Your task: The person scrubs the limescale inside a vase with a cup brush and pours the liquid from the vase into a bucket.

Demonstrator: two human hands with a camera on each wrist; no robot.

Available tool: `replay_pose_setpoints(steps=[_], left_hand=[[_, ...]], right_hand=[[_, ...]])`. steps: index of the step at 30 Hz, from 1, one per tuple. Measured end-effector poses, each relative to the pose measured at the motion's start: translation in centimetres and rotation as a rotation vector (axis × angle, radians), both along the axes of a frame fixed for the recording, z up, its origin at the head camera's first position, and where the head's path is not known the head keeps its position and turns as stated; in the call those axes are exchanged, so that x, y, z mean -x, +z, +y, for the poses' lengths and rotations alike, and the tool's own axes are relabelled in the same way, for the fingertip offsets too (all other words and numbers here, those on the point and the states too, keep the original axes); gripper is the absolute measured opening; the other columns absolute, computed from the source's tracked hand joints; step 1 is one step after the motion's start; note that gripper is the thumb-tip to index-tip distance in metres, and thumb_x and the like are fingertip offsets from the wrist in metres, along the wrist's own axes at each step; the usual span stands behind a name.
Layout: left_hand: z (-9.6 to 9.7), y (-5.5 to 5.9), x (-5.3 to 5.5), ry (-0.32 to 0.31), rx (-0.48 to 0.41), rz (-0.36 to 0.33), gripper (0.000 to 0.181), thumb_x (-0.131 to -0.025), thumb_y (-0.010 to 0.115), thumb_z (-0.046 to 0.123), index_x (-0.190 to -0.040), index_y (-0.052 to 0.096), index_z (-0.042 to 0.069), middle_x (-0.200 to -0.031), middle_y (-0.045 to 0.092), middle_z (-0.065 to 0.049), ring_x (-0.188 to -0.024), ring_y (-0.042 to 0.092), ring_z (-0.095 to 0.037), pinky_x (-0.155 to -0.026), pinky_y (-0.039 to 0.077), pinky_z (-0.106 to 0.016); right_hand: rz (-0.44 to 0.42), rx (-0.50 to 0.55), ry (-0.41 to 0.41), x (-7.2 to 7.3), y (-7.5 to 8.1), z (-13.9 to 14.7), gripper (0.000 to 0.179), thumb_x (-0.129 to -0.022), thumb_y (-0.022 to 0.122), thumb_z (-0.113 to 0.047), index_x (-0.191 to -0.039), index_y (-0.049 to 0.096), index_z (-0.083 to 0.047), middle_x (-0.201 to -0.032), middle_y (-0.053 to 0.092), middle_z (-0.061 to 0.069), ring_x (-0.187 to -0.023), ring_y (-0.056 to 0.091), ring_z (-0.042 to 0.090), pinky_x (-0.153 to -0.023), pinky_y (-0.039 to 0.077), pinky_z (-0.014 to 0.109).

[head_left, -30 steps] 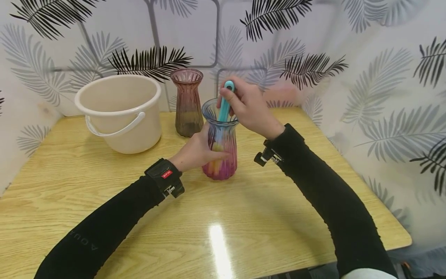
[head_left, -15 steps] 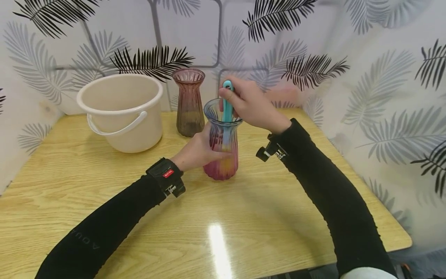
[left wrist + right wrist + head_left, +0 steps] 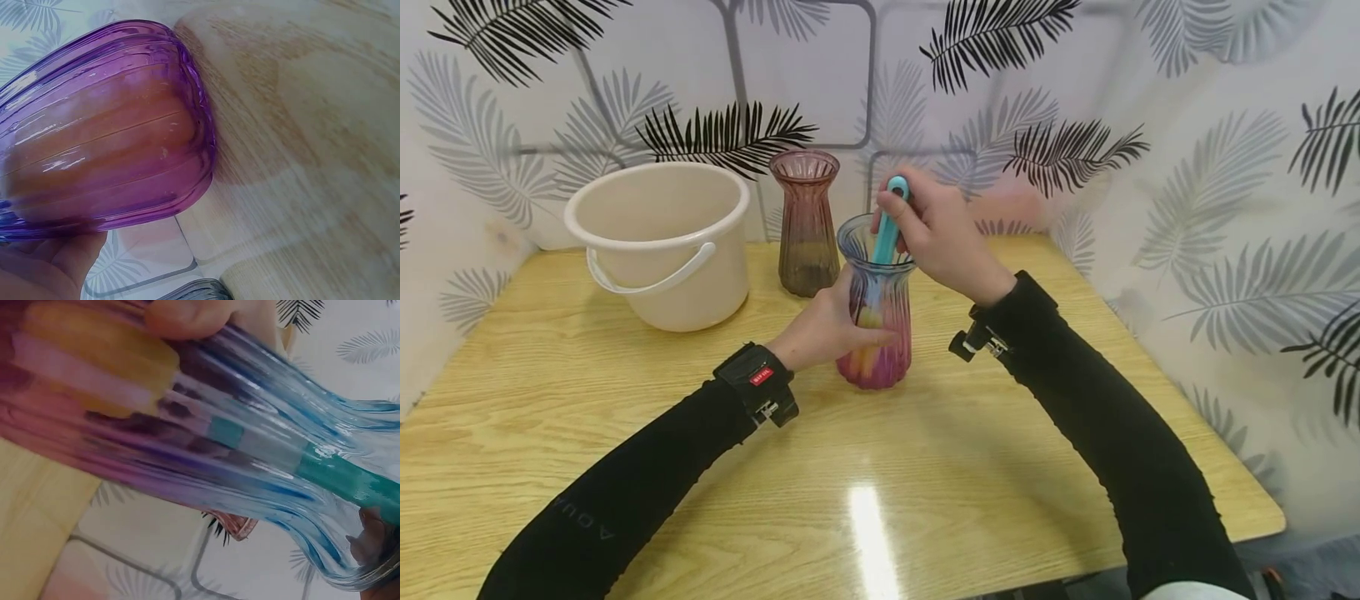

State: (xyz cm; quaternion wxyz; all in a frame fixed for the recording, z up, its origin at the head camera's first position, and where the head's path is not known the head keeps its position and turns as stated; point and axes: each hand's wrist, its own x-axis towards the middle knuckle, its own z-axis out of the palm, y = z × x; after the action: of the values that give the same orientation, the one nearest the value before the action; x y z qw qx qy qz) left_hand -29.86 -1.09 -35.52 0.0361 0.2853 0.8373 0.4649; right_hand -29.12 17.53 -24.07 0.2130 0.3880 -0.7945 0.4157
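A ribbed glass vase (image 3: 891, 360), blue at the neck and fading to purple-pink at its base, stands on the table. My left hand (image 3: 827, 325) grips it round the body from the left. A bottle brush (image 3: 886, 237) with a turquoise handle slants down through the vase's mouth, and my right hand (image 3: 946, 232) holds the handle at the top. Through the glass in the right wrist view shows the brush's yellow head (image 3: 119, 369), low in the vase. The left wrist view has the purple lower vase (image 3: 112, 131) close up, with an orange tint inside.
A cream bucket (image 3: 700, 283) with its handle hanging down stands at the back left. Behind the held vase is a second ribbed vase (image 3: 805, 217), pink above and greyish below. A leaf-patterned wall covering (image 3: 1225, 233) borders the wooden table (image 3: 760, 500) behind and to the right.
The brush moves about inside the vase: its yellow head has shifted left since half a second ago, and the handle top slightly right with my right hand. My left hand keeps its grip.
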Motion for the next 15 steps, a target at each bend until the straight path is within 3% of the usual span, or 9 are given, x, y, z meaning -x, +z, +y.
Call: replay_pose_setpoints(steps=[8,11,15], left_hand=[[-0.1,-0.1,0.1,-0.02,-0.025,0.008,0.112,-0.078,0.086,0.048,-0.157,0.01,0.023,-0.127,0.062,-0.001,-0.11,0.065,-0.014,-0.093,0.053,-0.036],[-0.1,-0.1,0.1,-0.02,-0.021,0.012,0.112,-0.077,0.086,0.049,-0.157,0.01,0.024,-0.128,0.062,-0.001,-0.111,0.065,-0.014,-0.092,0.053,-0.035],[-0.1,-0.1,0.1,-0.025,-0.019,0.015,0.113,-0.077,0.086,0.048,-0.157,0.01,0.024,-0.128,0.062,-0.001,-0.113,0.064,-0.014,-0.095,0.053,-0.035]], right_hand=[[0.175,-0.179,-0.025,-0.4,0.6,-0.6,0.017,-0.107,0.049,-0.016,-0.097,0.056,-0.004,-0.081,0.065,0.003,-0.058,0.048,0.013,-0.058,0.04,0.025],[0.169,-0.232,-0.02,-0.5,0.9,-0.7,0.018,-0.108,0.047,-0.018,-0.097,0.055,-0.005,-0.081,0.064,0.002,-0.057,0.045,0.011,-0.057,0.037,0.026],[0.083,-0.224,0.006,-0.6,1.3,-0.7,0.022,-0.109,0.046,-0.02,-0.095,0.056,-0.005,-0.078,0.064,0.0,-0.056,0.046,0.012,-0.057,0.037,0.027]])
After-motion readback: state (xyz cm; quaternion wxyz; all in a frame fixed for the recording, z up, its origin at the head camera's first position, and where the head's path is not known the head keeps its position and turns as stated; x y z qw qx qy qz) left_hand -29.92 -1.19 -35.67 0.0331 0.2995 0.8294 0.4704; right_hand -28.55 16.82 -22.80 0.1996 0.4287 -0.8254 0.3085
